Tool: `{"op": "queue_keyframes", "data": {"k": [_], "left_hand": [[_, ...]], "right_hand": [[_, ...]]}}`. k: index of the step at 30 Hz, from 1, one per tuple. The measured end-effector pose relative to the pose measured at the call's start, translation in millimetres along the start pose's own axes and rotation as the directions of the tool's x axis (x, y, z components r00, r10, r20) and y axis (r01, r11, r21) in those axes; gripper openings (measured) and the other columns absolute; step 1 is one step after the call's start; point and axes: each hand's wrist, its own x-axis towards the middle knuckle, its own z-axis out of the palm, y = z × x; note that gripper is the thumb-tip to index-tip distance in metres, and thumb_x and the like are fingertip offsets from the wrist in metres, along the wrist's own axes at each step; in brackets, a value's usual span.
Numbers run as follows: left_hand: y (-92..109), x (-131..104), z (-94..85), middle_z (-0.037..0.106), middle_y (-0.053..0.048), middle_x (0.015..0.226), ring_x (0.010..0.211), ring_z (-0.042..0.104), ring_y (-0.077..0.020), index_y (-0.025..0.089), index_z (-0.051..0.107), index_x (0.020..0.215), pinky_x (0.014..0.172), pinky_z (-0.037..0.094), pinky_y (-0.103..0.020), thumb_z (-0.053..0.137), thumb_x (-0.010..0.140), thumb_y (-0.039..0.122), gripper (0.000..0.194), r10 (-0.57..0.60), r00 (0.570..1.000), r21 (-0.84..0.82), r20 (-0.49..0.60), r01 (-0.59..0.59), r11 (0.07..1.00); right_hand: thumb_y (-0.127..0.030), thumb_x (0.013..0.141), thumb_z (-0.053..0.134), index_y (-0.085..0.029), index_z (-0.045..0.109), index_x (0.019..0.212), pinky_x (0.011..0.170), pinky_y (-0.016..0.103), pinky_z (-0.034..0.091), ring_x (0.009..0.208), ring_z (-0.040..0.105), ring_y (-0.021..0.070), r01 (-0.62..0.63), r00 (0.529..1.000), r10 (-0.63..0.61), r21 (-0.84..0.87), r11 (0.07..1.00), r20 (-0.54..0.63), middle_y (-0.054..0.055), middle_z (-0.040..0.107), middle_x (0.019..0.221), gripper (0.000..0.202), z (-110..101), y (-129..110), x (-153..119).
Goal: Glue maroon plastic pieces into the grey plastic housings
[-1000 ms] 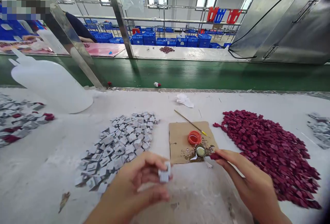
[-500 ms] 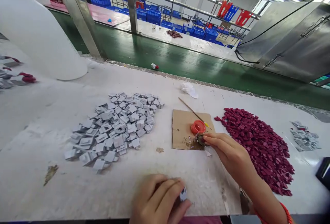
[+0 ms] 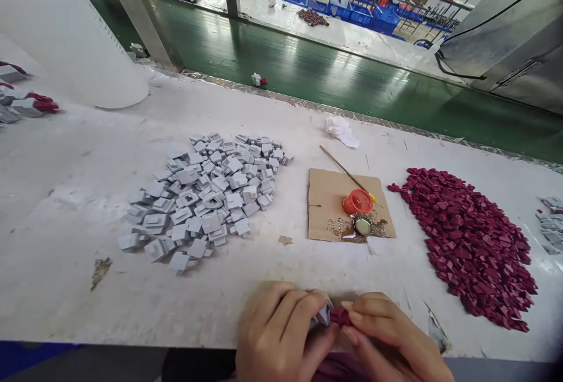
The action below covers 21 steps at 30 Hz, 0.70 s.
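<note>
My left hand [image 3: 281, 332] is closed around a small grey plastic piece [image 3: 324, 313] at the table's front edge. Between thumb and fingers, my right hand [image 3: 387, 332] pinches a small dark red plastic piece [image 3: 339, 317], whose end meets the grey one. How far the two fit together is hidden by my fingers. Beyond my hands lies a cardboard square [image 3: 323, 217] with wet spots. On it are a red cap-like dish [image 3: 357, 201], a metal bottle cap [image 3: 363, 226] and a thin brush [image 3: 347, 172].
A heap of grey pieces [image 3: 211, 194] lies to the left, a heap of dark red pieces [image 3: 470, 247] to the right. Crumpled white tissue [image 3: 342, 130] sits behind the cardboard. A green conveyor belt [image 3: 308, 71] runs along the back, past a metal post [image 3: 143, 15] and a large white container [image 3: 74, 36].
My right hand has moved from the bottle cap on the cardboard back to my left hand, bringing the dark red piece against the grey one. The view has tilted down.
</note>
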Motion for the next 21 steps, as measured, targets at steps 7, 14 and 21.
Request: {"op": "queue_keyframes", "data": {"k": [7,14,21], "left_hand": [[1,-3,1.3,0.073,-0.001,0.080,0.074,0.062,-0.0201,0.017,0.066,0.098,0.070,0.050,-0.032,0.074,0.078,0.019,0.021,-0.013,1.000,-0.020,-0.013,0.013,1.000],[1,-4,-0.4,0.075,-0.004,0.088,0.078,0.066,-0.0179,0.013,0.064,0.100,0.074,0.052,-0.029,0.069,0.081,0.011,0.020,0.041,0.999,-0.090,0.009,-0.040,0.995],[2,6,-5.4,0.075,-0.002,0.087,0.077,0.069,-0.0182,0.018,0.062,0.106,0.072,0.056,-0.028,0.068,0.078,0.014,0.028,-0.030,0.998,-0.050,0.046,0.033,0.998]], "right_hand": [[0.003,0.079,0.061,-0.014,0.064,0.097,0.066,0.026,0.061,0.079,0.067,0.0157,-0.005,0.997,0.007,-0.017,1.000,0.074,0.007,0.068,0.085,0.024,-4,-1,10],[-0.004,0.086,0.059,-0.015,0.064,0.101,0.068,0.024,0.061,0.082,0.066,0.0151,-0.004,0.971,0.009,-0.018,1.000,0.240,0.008,0.068,0.089,0.019,-10,-7,21],[-0.025,0.092,0.058,-0.019,0.061,0.113,0.078,0.019,0.058,0.090,0.067,0.0141,0.005,0.971,0.019,-0.098,0.995,0.239,0.005,0.069,0.100,0.022,-18,4,22]]}}
